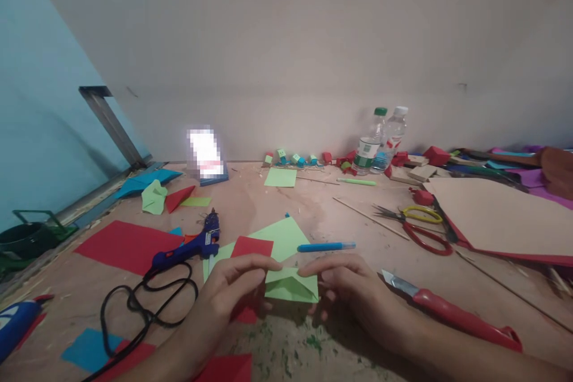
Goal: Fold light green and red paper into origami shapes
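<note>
A small folded piece of light green paper [290, 286] is held up between both hands at the front middle of the table. My left hand [239, 286] pinches its left edge, thumb and fingers closed. On the right edge, my right hand [342, 283] grips it the same way; some fingertips are hidden behind or under the paper. Creases run across the folded piece. Behind the hands lie a red paper square [253, 247] and a larger light green sheet [289, 236]. A blue pen [326, 247] rests just beyond the right hand.
At left are a blue glue gun [188, 249] with a looped black cord [134, 298] and red paper [125, 245]. A red-handled knife [465, 316] and scissors [414, 224] lie right. Bottles [366, 152], small paper cubes [295, 158] and a lit screen [206, 152] stand at the back.
</note>
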Demonstrator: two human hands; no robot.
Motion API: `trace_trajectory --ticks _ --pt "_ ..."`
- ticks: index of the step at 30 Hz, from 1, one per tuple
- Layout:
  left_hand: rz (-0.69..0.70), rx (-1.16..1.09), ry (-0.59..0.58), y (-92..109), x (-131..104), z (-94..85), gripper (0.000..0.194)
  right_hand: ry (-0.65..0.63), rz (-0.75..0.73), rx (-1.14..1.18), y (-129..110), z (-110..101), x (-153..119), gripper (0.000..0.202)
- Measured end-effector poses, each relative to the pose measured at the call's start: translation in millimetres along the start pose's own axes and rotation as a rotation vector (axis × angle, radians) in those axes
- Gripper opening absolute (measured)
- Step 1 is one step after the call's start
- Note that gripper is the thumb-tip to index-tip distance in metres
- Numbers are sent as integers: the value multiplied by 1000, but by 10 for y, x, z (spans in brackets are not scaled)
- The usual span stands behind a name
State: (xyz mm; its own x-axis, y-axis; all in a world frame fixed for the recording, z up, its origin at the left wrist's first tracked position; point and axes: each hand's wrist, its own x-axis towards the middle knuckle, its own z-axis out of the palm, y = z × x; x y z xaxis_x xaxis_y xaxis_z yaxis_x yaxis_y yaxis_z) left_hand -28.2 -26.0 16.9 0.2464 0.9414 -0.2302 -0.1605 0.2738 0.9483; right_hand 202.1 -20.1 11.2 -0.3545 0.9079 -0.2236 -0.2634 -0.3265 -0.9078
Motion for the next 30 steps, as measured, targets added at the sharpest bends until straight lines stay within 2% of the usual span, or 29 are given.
trace_trajectory --ticks 5,11,14,17,21,26,30 --pt "11 149 -19 3 -4 6 41 -89 -60 -214 -120 34 -13 33" --pt "-37 106 -122 -14 29 18 48 -67 68 -86 -77 30 -10 44" --pt "-46 99 -151 -42 42 25 53 -77 64 -163 -55 10 2 46" --pt "7 178 -182 -39 35 45 47 -92 23 -260 -58 -3 22 43" --pt "103 383 -149 38 7 89 38 -99 -5 -321 -72 11 31 39" --pt "90 459 -98 106 -17 140 32 -146 -87 -389 -102 59 5 31" --pt "93 527 -79 78 -39 155 23 -122 -41 -429 -104 83 -15 13"
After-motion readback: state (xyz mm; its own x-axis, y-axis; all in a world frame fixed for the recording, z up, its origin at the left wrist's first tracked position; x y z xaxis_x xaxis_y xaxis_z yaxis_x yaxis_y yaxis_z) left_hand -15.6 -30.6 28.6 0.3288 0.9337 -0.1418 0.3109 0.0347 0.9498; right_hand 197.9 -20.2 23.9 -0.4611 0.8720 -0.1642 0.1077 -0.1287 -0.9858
